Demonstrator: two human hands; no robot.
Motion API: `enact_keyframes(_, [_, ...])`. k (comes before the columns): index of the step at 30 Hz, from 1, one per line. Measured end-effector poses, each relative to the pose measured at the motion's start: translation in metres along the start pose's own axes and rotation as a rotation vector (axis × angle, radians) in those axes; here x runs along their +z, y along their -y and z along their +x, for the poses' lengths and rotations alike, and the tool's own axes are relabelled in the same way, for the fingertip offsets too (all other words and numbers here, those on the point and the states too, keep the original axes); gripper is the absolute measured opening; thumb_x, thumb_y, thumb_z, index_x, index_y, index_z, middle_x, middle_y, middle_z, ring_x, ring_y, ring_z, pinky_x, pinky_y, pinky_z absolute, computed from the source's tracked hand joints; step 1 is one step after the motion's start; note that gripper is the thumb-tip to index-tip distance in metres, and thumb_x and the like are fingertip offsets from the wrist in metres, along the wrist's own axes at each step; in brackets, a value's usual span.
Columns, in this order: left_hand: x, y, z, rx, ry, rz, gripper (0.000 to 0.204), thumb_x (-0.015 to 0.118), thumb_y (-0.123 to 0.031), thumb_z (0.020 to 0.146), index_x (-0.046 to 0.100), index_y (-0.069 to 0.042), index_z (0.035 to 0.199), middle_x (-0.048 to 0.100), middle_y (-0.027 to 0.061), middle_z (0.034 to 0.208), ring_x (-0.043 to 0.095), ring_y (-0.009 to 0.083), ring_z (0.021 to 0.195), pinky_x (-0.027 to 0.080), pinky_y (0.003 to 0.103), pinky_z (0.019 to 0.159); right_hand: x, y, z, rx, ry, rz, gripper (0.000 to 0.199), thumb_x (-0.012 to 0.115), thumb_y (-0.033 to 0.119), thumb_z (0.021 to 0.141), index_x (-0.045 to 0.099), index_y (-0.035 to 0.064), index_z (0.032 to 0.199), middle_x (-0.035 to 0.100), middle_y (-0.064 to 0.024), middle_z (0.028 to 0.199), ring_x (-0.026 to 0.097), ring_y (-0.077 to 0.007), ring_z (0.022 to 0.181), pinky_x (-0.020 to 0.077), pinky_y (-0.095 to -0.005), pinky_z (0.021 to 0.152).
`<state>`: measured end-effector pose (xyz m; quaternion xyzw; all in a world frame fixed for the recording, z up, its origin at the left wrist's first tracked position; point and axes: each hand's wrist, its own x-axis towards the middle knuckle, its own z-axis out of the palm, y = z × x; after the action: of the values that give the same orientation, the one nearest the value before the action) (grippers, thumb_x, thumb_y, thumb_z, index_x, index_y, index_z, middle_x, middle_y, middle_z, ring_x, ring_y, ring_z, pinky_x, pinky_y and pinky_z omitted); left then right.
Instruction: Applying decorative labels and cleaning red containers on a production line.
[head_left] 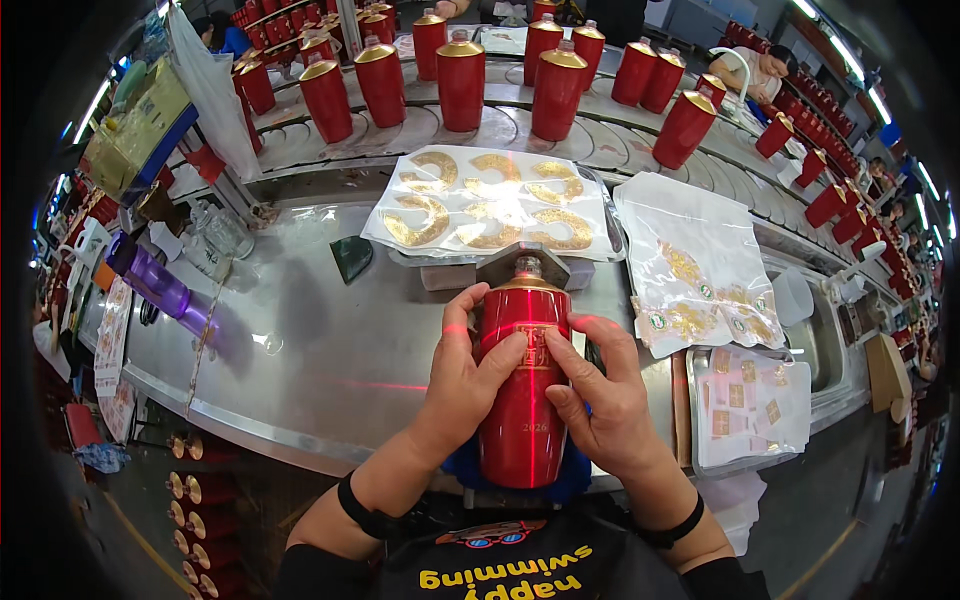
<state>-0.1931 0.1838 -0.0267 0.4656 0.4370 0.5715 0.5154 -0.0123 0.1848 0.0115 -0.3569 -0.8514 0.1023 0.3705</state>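
Observation:
A glossy red bottle with a gold shoulder and a clear neck lies tilted away from me, its neck against a dark metal rest. On its front sits a small gold decal. My left hand wraps the bottle's left side, its thumb pressed on the decal's left edge. From the other side, my right hand holds the bottle, with fingertips at the decal's right edge. Red laser lines cross the bottle and hands. Blue padding shows beneath the bottle's base.
Beyond the bottle lies a sheet of gold curved decals. To the right are another decal sheet and a tray of small decals. Several red bottles stand on the conveyor. A purple water bottle and green scraper are left.

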Motion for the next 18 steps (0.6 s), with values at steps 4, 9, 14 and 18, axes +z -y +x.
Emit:
enact_keyframes(4, [-0.0023,0.0006,-0.0005,0.029,0.016,-0.024,0.073,0.068,-0.030,0.089,0.027,0.005,0.139,0.047,0.0199,0.128,0.052,0.0219,0.114,0.043,0.034,0.096,0.0015,0.0002,-0.0012,0.015,0.014,0.026,0.048,0.070,0.019,0.082,0.059,0.0046,0.126,0.049,-0.0223,0.124,0.050,-0.0403,0.111,0.0413,-0.0470,0.096])
enact_keyframes(9, [-0.0019,-0.0003,-0.0016,-0.027,0.021,-0.058,0.075,0.068,-0.030,0.089,0.025,0.003,0.141,0.046,0.0188,0.127,0.051,0.0212,0.113,0.043,0.034,0.096,0.0039,-0.0009,-0.0012,0.038,0.027,0.047,0.048,0.069,0.019,0.083,0.058,0.0041,0.127,0.049,-0.0235,0.126,0.050,-0.0400,0.113,0.0414,-0.0457,0.097])
enact_keyframes(14, [-0.0021,-0.0003,-0.0018,-0.006,0.027,-0.061,0.075,0.068,-0.028,0.089,0.024,0.002,0.142,0.045,0.0172,0.127,0.050,0.0205,0.112,0.044,0.034,0.095,0.0049,0.0021,-0.0022,0.054,0.025,0.080,0.049,0.069,0.020,0.083,0.058,0.0049,0.129,0.047,-0.0250,0.128,0.049,-0.0404,0.115,0.0410,-0.0455,0.098])
enact_keyframes(18, [-0.0033,0.0010,-0.0025,-0.049,0.032,-0.141,0.075,0.067,-0.027,0.089,0.023,0.001,0.143,0.045,0.0160,0.126,0.050,0.0198,0.112,0.043,0.033,0.095,0.0059,0.0036,-0.0030,0.055,0.047,0.072,0.049,0.068,0.023,0.085,0.057,0.0061,0.131,0.046,-0.0263,0.130,0.048,-0.0413,0.117,0.0402,-0.0457,0.099])
